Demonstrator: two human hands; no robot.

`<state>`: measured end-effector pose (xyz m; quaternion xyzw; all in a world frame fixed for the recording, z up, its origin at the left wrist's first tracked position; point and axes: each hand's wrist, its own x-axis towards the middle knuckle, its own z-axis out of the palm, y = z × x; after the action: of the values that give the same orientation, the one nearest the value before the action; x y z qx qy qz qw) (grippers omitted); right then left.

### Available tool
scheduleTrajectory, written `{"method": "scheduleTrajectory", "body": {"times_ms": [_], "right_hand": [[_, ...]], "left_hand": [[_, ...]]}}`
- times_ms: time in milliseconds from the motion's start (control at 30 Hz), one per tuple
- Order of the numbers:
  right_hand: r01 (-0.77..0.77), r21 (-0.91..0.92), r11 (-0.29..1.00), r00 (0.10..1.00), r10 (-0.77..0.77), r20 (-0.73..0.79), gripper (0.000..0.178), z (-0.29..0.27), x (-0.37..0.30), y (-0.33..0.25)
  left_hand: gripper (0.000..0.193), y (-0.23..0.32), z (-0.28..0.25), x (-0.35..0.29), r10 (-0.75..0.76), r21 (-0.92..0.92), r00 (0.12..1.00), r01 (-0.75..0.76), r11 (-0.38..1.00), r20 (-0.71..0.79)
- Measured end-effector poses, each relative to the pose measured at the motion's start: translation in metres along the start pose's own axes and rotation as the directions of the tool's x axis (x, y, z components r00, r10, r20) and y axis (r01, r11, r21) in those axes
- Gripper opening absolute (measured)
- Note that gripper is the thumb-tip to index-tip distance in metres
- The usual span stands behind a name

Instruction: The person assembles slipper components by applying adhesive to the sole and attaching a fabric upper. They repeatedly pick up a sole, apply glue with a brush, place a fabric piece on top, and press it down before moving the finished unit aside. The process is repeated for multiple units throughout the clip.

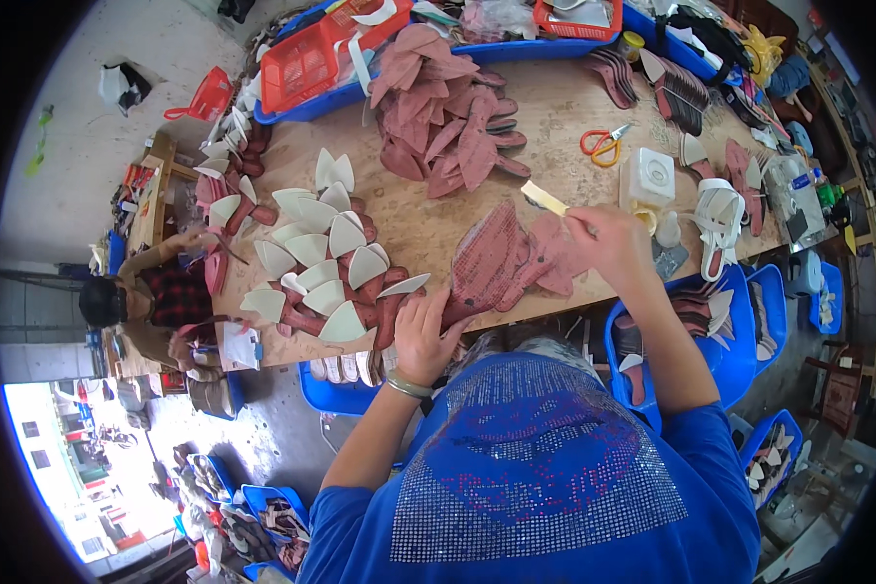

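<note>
1. Head view: the left hand (419,336) had its fingers and thumb closed on the narrow end of a red sole-shaped piece (487,261), which extended ahead and rightward from it.
2. Head view: the right hand (608,248) pinched a flat pale-yellow tool (545,199), its free end pointing leftward.
3. White pointed pieces (345,235) stood left of the left hand; orange-handled scissors (610,137) lay ahead of the right.

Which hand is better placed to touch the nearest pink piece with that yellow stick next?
Probably the right hand: it holds the yellow stick, near the pink piece. The left hand is at that piece's lower end, with no stick showing.
</note>
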<state>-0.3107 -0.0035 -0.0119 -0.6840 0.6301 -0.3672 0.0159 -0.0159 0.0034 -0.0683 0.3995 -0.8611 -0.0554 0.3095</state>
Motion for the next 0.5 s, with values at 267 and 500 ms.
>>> {"method": "scheduleTrajectory", "body": {"times_ms": [267,500], "right_hand": [[-0.027,-0.026,0.999,0.994,0.030,0.109,0.011,0.007,0.015,-0.023],[-0.057,0.156,0.986,0.973,0.020,0.228,0.014,0.011,0.024,-0.068]], "left_hand": [[0.057,-0.005,-0.017,-0.020,-0.104,-0.008,0.994,0.104,0.995,-0.010],[0.055,-0.017,-0.040,-0.046,-0.164,0.018,0.983,0.166,0.986,-0.077]]}}
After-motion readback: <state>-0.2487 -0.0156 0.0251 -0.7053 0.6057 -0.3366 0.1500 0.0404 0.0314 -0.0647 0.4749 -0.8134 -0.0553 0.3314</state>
